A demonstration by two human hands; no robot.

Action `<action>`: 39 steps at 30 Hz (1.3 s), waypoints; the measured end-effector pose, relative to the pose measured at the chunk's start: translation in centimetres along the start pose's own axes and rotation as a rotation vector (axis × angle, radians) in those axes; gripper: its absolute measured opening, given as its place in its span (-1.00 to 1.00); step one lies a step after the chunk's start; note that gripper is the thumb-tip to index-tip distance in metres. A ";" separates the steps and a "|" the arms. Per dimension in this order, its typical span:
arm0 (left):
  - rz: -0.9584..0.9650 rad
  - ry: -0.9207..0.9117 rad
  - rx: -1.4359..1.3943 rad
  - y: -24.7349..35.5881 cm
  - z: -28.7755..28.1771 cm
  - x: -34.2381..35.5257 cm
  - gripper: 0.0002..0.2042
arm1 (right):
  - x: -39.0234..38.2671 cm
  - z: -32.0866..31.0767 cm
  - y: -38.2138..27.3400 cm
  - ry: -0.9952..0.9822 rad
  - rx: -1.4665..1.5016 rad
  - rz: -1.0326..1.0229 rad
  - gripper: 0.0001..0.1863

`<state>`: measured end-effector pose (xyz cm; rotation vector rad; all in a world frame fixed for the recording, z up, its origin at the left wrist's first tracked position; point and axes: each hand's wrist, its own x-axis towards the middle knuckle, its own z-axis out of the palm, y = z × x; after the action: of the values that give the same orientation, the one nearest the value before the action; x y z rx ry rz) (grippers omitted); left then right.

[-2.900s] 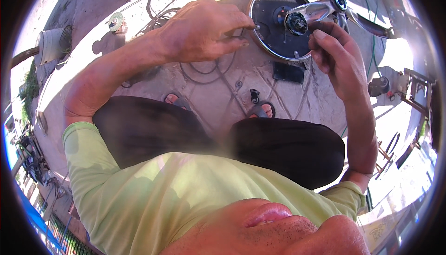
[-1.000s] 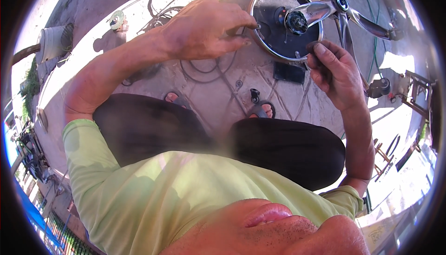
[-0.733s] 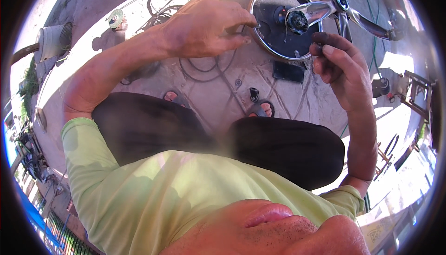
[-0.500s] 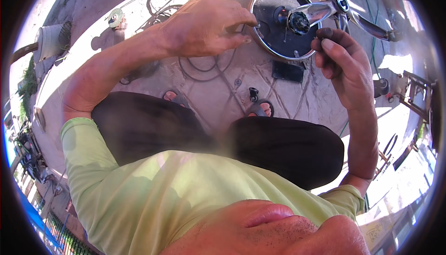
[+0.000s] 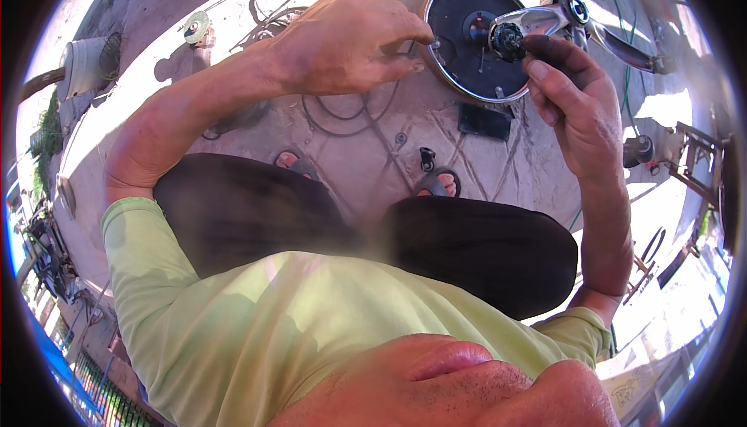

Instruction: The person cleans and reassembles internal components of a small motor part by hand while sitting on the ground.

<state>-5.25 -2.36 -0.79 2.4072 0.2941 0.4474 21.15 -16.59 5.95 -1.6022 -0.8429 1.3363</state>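
A round black disc (image 5: 455, 18) with a shiny metal rim lies at the far right of centre. Over it reaches one arm of a chrome star-shaped base (image 5: 577, 10), ending in a dark, lumpy, greasy-looking tip (image 5: 507, 42). My right hand (image 5: 576, 96), its fingers blackened, is closed with thumb and forefinger at that tip; the exact contact is partly hidden. At the disc's left edge is my left hand (image 5: 350, 44), thumb and forefinger apart, the forefinger's tip against or just beside the rim. Nothing shows between them.
A black phone-like slab (image 5: 484, 121) lies below the disc. Coiled cables (image 5: 272, 14) spread behind my left hand. A small black object (image 5: 427, 159) is beside my sandalled foot (image 5: 447, 183). Farther left are a grinding disc on a tool (image 5: 195, 30) and a pale bucket (image 5: 84, 69).
My right hand has moved slightly left to meet the dark tip, which has shifted a little right. The disc's upper part, greyish before, looks black now. My left hand has hardly moved.
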 end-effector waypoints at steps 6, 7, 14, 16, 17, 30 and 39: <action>-0.021 -0.014 0.001 0.0 0.0 -0.1 -0.62 | -0.5 -1.1 0.7 -0.012 0.204 0.016 -0.62; -0.019 -0.010 0.005 0.0 0.0 -0.2 -0.63 | -0.6 -1.4 1.0 -0.019 0.228 0.027 -0.61; -0.021 -0.013 -0.015 0.0 0.2 0.1 -0.63 | -1.0 -1.8 1.2 -0.055 0.284 0.081 -0.67; -0.030 -0.016 -0.017 0.1 0.3 0.1 -0.63 | -1.1 -1.6 1.2 -0.046 0.241 0.101 -0.66; -0.035 -0.017 -0.018 0.1 0.3 0.0 -0.63 | -1.1 -1.4 1.1 -0.030 0.197 0.114 -0.63; -0.018 -0.011 0.001 -0.2 0.4 0.1 -0.63 | -1.0 -1.0 0.6 -0.025 0.101 0.121 -0.63; -0.028 -0.004 0.001 -0.3 0.4 0.0 -0.64 | -0.6 -1.3 0.2 -0.051 0.137 0.087 -0.70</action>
<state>-5.15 -2.33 -1.28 2.4012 0.3264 0.4302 22.25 -17.48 6.13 -1.5187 -0.7031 1.4693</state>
